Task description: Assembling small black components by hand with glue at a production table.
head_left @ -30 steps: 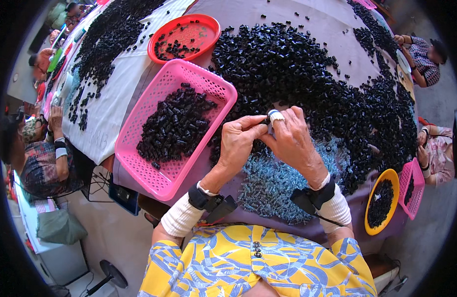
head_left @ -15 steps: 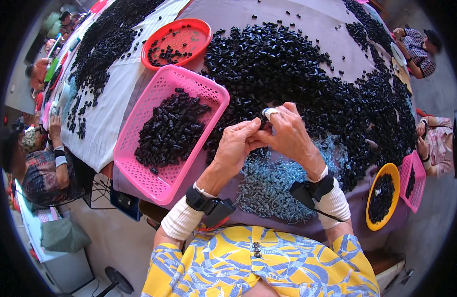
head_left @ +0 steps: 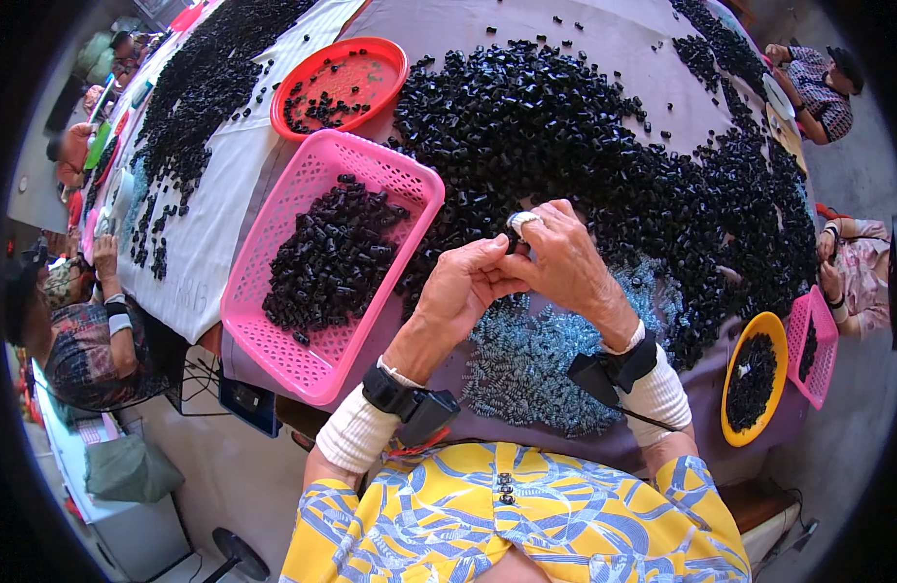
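Observation:
Both hands meet above the table, fingertips close together. My left hand [head_left: 460,284] is closed in a pinch on a small black plastic piece [head_left: 513,247], mostly covered by the fingers. My right hand [head_left: 568,255], with white tape round a finger, pinches at the same piece from the other side. Just beyond lies a big heap of black plastic pieces [head_left: 526,117]. Under and nearer than the hands spread many small silvery-blue parts [head_left: 536,374] that look like coil springs. Left of my hands stands a pink perforated basket [head_left: 426,185] partly filled with black pieces.
A red round tray [head_left: 382,78] with scattered black pieces sits behind the basket. At the right edge are a yellow tray [head_left: 780,360] and a smaller pink basket [head_left: 811,384], both holding black pieces. Other people sit around, left and right. More black pieces [head_left: 210,78] cover a white cloth.
The hands stay together, with only slight finger movement; the black piece shows a little more between them. The whole view has shifted slightly.

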### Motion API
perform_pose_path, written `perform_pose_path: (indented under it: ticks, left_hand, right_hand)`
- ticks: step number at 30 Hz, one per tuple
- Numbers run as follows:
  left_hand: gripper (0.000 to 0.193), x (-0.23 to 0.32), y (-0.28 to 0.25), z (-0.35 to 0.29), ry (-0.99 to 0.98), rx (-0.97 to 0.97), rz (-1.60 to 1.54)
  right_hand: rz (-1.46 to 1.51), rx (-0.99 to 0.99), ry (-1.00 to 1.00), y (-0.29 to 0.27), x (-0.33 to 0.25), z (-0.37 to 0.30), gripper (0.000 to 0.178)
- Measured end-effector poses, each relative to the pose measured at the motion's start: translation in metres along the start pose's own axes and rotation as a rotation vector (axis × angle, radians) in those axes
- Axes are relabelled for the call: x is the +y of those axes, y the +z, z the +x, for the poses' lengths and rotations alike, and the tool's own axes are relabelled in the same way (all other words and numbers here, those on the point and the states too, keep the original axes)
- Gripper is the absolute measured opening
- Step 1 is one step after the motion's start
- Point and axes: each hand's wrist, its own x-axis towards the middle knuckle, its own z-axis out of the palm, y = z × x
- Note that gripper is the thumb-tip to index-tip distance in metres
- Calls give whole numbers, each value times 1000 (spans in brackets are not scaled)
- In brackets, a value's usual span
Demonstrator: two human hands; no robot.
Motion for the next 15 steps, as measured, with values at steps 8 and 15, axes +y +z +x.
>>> perform_pose_path:
  ticks: [8, 15]
  left_hand:
    - [20, -3, -7, 1, -18, 21, -32]
    - [18, -3, -17, 2, -7, -6, -3]
  right_hand:
    - [20, 12, -68, 0, 2, -1, 23]
    - [74, 16, -141, 4, 3, -2, 22]
